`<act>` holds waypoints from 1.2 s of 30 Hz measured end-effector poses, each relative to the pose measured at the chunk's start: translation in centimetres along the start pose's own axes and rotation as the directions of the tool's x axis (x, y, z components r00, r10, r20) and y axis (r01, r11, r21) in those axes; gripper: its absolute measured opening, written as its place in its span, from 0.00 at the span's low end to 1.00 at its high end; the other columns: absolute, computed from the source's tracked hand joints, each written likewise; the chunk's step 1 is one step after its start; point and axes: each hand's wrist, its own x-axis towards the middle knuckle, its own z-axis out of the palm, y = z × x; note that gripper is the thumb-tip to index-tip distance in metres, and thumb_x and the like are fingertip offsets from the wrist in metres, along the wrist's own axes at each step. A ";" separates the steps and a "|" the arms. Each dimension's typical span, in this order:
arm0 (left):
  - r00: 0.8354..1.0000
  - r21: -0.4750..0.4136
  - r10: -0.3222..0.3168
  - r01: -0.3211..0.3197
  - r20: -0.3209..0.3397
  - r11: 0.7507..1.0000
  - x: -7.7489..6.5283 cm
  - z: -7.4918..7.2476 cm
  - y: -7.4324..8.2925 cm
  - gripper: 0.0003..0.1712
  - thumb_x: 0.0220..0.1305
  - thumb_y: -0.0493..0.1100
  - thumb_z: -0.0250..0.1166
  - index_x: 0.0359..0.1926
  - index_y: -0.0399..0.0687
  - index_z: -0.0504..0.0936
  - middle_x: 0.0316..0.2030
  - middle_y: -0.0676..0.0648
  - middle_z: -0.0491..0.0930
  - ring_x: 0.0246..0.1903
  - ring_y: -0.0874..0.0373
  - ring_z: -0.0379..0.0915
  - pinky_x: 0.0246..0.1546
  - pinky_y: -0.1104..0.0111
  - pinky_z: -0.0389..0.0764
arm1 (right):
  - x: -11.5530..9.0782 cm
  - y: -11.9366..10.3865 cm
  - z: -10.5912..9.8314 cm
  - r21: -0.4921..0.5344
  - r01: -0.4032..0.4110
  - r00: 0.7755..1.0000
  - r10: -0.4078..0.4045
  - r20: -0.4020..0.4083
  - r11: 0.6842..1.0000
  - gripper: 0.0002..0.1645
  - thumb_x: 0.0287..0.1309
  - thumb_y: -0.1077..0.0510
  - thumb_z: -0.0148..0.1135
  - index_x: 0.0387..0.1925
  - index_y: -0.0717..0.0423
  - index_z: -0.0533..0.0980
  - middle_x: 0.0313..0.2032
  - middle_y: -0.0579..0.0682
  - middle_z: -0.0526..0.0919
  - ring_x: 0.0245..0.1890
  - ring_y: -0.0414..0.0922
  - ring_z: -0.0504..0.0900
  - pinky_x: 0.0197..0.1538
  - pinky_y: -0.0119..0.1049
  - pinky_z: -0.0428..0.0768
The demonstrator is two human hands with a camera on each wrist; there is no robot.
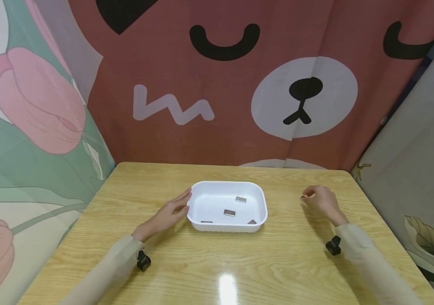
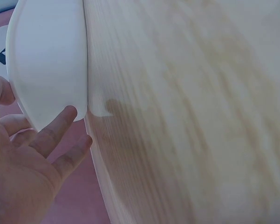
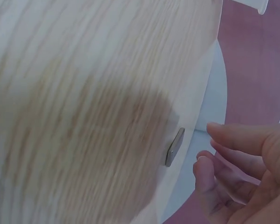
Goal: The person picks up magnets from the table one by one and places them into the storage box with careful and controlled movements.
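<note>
A white rectangular tray (image 1: 226, 228) stands on the wooden table. Inside it lie several small flat metal blocks (image 1: 229, 213), apart from one another. My left hand (image 1: 168, 214) is at the tray's left side, its fingers extended against the outer wall (image 2: 51, 56). To the right of the tray, my right hand (image 1: 321, 201) hovers low over the table with fingers loosely bent. One more small metal block (image 3: 175, 147) is close to those fingertips in the right wrist view, with a gap between; it appears to lie on the table.
The light wood table (image 1: 156, 271) ends at a curtain (image 1: 224, 144) with a printed bear. Patterned cloths hang at the left (image 1: 41, 178) and right (image 1: 411, 169) sides. Each wrist wears a small black camera (image 1: 143, 260).
</note>
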 end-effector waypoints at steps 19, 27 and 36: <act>1.000 0.000 -0.006 0.006 0.001 1.000 0.0 0.0 -0.3 0.30 0.75 0.41 0.56 0.73 0.35 0.61 0.76 0.50 0.50 0.73 0.49 0.48 0.69 0.54 0.59 | -0.2 1.0 -0.3 -0.084 -0.096 0.986 0.106 0.127 0.992 0.26 0.59 0.59 0.68 0.52 0.76 0.76 0.42 0.70 0.82 0.41 0.65 0.81 0.42 0.60 0.79; 1.000 0.010 -0.004 0.004 -0.002 1.000 0.0 0.1 -0.5 0.30 0.76 0.41 0.56 0.72 0.36 0.61 0.75 0.51 0.50 0.73 0.49 0.48 0.70 0.54 0.56 | 0.1 1.5 0.1 -0.104 -0.049 0.986 0.065 0.152 0.993 0.15 0.60 0.58 0.68 0.40 0.68 0.82 0.34 0.62 0.84 0.33 0.56 0.81 0.34 0.52 0.79; 1.000 0.009 0.003 -0.003 -0.006 1.000 0.0 0.1 -0.4 0.30 0.75 0.41 0.56 0.72 0.35 0.61 0.75 0.49 0.50 0.73 0.48 0.48 0.70 0.53 0.57 | 0.4 1.7 0.4 -0.114 -0.048 0.987 0.065 0.148 0.992 0.11 0.59 0.57 0.69 0.33 0.63 0.84 0.28 0.53 0.82 0.24 0.46 0.71 0.26 0.39 0.69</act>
